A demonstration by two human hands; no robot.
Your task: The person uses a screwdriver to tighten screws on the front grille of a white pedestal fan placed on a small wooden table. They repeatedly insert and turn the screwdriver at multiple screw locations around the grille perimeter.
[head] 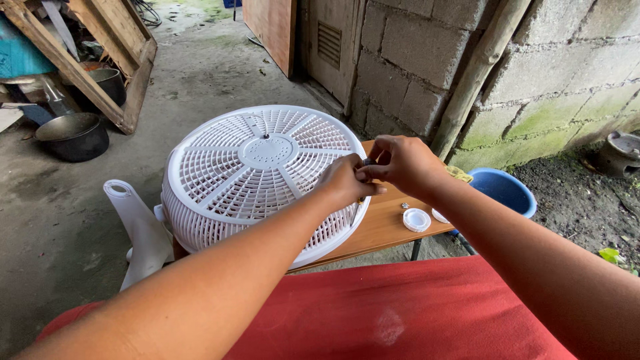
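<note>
— Looking down at the two hands: where do they meet?

— At the fan guard's [260, 177] rim, around its three o'clock edge. The left hand [347, 181] rests against the rim, fingers curled. The right hand [402, 163] sits just beside it, at the left hand's two o'clock, its grip pinched together on a small dark piece [366, 161], too small to identify.

— Which hand is nearer the guard?

— The left; it touches the ribs. The right hovers just outside the rim, so the small piece lies between both hands, right at the edge.

— And the guard itself?

— White plastic, round and domed, with radial ribs and a perforated hub. It lies face up on a wooden surface [383, 223], overhanging toward the person. A white stand piece [137, 227] hangs at its eight o'clock.

— Anything else nearby?

— A small white round cap [417, 219] lies on the surface at the hands' five o'clock. A blue basin [503, 190] sits beyond, on the ground by the rough block wall [427, 60]. Red cloth [400, 313] covers the lap.
</note>
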